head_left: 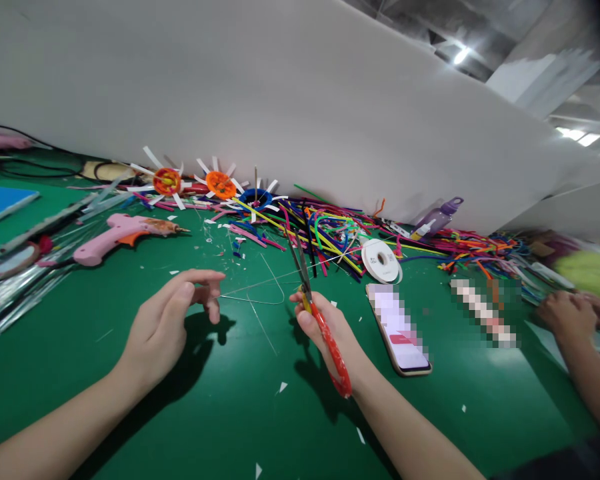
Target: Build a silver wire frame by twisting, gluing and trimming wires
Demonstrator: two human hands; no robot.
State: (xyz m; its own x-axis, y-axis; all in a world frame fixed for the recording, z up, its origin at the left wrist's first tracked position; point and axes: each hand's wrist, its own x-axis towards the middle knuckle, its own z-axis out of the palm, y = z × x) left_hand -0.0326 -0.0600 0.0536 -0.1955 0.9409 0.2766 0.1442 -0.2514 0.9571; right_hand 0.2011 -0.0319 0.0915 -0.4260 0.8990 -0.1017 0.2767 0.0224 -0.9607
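Note:
My left hand (167, 320) is raised over the green table, its fingers curled in a pinch on a thin pale thread (253, 299). One strand runs from those fingertips toward a white spool (381, 261); another bends in a loop between my hands. In my right hand (330, 330) is a pair of scissors (330, 347) with red-wrapped handles, blades pointing up and away from me. The blades look slightly parted, close to the strand; whether they touch it I cannot tell.
A pink glue gun (125, 233) lies at left. Paper-strip wheels (220, 185) and a heap of coloured pipe cleaners (325, 230) line the wall. Right of me are a phone (400, 330), a purple bottle (437, 219) and another person's hands (570, 317). Scraps dot the green table (190, 427).

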